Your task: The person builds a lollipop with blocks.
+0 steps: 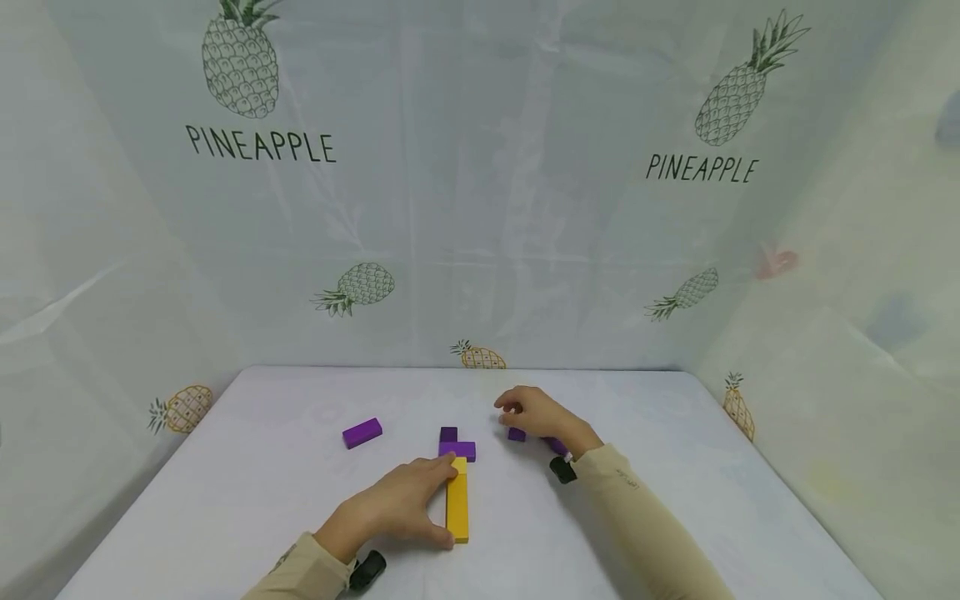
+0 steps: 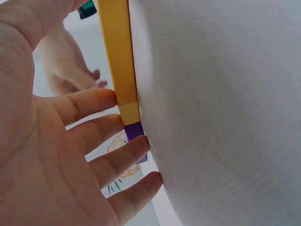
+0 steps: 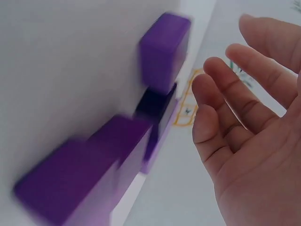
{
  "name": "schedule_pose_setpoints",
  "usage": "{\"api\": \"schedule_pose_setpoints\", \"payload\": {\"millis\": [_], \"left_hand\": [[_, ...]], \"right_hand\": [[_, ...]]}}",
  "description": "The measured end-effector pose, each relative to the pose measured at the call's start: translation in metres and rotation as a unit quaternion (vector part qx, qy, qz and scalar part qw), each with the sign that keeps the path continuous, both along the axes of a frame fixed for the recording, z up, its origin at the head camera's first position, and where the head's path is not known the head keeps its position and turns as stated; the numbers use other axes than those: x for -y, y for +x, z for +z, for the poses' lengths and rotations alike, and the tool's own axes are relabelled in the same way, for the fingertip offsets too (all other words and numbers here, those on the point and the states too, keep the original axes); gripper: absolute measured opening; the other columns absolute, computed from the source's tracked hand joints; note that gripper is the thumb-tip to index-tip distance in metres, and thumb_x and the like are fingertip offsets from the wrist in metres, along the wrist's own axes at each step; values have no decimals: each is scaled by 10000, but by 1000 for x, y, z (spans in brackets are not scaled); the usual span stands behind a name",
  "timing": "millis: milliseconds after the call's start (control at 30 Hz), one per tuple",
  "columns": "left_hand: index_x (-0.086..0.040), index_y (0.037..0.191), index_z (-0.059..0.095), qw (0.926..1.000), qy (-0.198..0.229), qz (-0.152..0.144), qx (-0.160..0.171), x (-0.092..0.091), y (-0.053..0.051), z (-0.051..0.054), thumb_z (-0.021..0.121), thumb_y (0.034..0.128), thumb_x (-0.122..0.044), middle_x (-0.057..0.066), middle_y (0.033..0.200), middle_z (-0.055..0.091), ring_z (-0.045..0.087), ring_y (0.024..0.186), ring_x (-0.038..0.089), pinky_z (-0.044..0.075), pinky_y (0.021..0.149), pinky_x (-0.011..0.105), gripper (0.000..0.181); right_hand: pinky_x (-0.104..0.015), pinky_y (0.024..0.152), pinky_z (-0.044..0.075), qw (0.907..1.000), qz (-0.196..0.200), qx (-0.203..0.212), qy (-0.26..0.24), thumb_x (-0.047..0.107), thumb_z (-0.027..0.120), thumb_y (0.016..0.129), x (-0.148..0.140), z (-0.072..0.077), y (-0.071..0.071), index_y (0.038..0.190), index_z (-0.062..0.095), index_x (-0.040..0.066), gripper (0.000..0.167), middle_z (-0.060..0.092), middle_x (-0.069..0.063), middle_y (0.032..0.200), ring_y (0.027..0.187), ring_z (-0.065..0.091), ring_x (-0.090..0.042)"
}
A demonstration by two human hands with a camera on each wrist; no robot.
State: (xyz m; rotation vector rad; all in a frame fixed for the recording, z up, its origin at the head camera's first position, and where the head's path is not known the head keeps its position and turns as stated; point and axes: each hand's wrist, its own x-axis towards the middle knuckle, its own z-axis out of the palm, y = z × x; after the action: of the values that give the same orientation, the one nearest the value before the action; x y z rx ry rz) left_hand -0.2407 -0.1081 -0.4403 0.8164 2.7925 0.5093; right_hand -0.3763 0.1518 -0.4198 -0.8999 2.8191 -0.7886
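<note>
The head view looks forward and down from behind and above the left hand [image 1: 401, 502] and right hand [image 1: 542, 414], far enough back to include the tabletop [image 1: 600, 396] and curtain [image 1: 480, 208] beyond them. The left wrist view, close at the palm, faces the fingertips and the yellow block [image 1: 457, 510], shared with the head view. The right wrist view, also close, faces purple blocks [image 3: 70, 179] beside the fingers. All 3 show the right hand.

On the table [image 1: 300, 475], the front block [image 1: 457, 512] lay just right of the left hand [image 1: 402, 502] and before the middle block [image 1: 464, 451], a lone block [image 1: 362, 432] sat left of both blocks, one block [image 1: 517, 435] lay below the right hand [image 1: 542, 413], another block [image 1: 556, 446] by its wrist, and a sheet [image 1: 480, 208] hung behind.
</note>
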Motion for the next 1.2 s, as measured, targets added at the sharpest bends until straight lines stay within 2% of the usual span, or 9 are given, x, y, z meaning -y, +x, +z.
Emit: {"api": "schedule_pose_setpoints", "payload": {"millis": [133, 367, 533, 667, 767, 900, 1100, 1200], "left_hand": [[-188, 1418, 490, 10000, -5, 14, 27, 0, 1, 0, 767, 695, -619, 19, 1560, 327, 382, 1363, 275, 331, 1100, 498, 886], [-181, 1429, 480, 10000, -34, -8, -50, 0, 1, 1, 759, 698, -624, 25, 1567, 311, 371, 1372, 276, 323, 1106, 494, 899], [-182, 1424, 482, 10000, -23, -40, -84, 0, 0, -1, 757, 697, -628, 23, 1567, 312, 373, 1369, 278, 325, 1104, 494, 896], [-183, 1420, 484, 9999, -24, -47, -105, 0, -1, -2, 754, 698, -635, 25, 1563, 320, 378, 1365, 280, 327, 1103, 496, 893], [-178, 1420, 485, 9999, -3, -41, -105, 0, -1, -2, 757, 695, -636, 28, 1565, 316, 377, 1366, 284, 327, 1102, 499, 900], [-171, 1420, 486, 9999, 35, -71, -106, 0, 0, -2, 761, 699, -627, 35, 1566, 314, 376, 1367, 287, 330, 1099, 502, 897], [-181, 1414, 491, 9999, -16, -43, -107, 0, -1, -2, 759, 697, -633, 29, 1558, 330, 387, 1359, 280, 333, 1098, 498, 889], [-181, 1412, 493, 10000, -5, -20, -81, 0, -1, -2, 762, 696, -628, 30, 1558, 330, 387, 1359, 280, 332, 1099, 497, 887]], "right_hand": [[-375, 814, 498, 9999, -26, 37, 112, 131, 721, 874, -11, -2, 5, 1138, 700, 45, 278, 627, 23, 924, 860, 559, -156], [-410, 934, 484, 9985, 36, -105, 530, 133, 748, 849, -17, -7, 12, 1151, 708, 73, 311, 665, -40, 1111, 1027, 588, -186], [-405, 923, 492, 9979, 180, -295, 551, 114, 743, 854, -14, -8, 16, 1131, 716, 57, 284, 678, -47, 1102, 996, 591, -170], [-394, 914, 497, 9972, 301, -384, 568, 156, 745, 864, -6, -9, 17, 1131, 710, 54, 288, 672, -29, 1063, 961, 580, -156], [-390, 907, 501, 9977, 322, -271, 537, 205, 750, 866, -1, -10, 18, 1146, 699, 60, 320, 658, -21, 1053, 957, 578, -160], [-370, 909, 503, 9985, 145, -49, 532, 239, 771, 847, -1, -12, 17, 1189, 681, 86, 386, 647, 7, 1077, 967, 577, -141], [-353, 867, 497, 9983, 263, 117, 511, 96, 748, 827, -9, -10, 18, 1221, 672, 110, 401, 621, -12, 1173, 933, 546, -146], [-377, 903, 498, 9983, 361, 141, 436, 34, 704, 840, -9, -9, 19, 1211, 677, 109, 380, 616, -29, 1199, 993, 564, -174]]}}
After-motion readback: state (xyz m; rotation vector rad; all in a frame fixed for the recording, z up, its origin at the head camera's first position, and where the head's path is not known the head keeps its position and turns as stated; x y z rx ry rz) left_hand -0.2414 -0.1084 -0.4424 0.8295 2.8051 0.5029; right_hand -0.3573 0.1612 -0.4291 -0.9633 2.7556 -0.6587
